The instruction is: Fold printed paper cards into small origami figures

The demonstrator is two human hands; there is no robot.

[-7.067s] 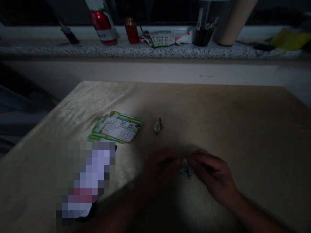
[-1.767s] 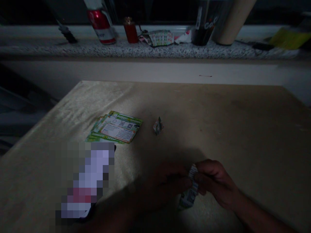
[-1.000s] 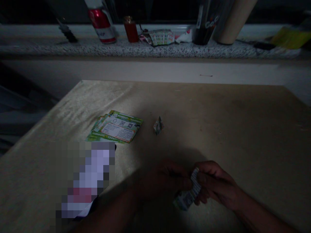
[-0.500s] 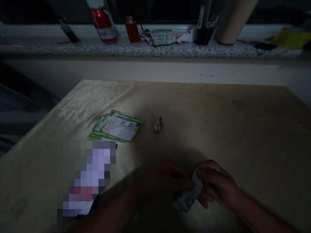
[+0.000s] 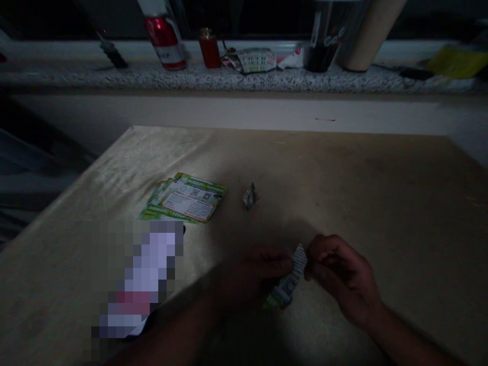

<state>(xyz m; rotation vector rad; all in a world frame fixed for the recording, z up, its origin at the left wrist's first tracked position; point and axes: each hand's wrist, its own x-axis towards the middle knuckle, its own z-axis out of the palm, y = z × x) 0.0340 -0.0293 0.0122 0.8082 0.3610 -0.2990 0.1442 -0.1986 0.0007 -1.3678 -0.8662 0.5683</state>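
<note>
In dim light over a beige table (image 5: 362,183), both hands pinch one folded paper piece (image 5: 290,278) printed in white and green. My left hand (image 5: 254,274) grips its lower left part with closed fingers. My right hand (image 5: 341,272) pinches its upper end. The paper is held just above the table surface near the front middle. A small finished folded paper figure (image 5: 250,196) stands alone farther back on the table.
A fanned stack of green printed cards (image 5: 185,199) lies left of the small figure. A blurred-out object (image 5: 139,284) lies at the front left. The stone ledge (image 5: 229,79) behind holds a red can (image 5: 166,38), a small red bottle (image 5: 209,49), papers and a dark cup (image 5: 324,38).
Seven seconds ago the paper was a small compact fold between my fingertips; now it is longer and stretched out. In the last second both hands rose slightly away from me with it.
</note>
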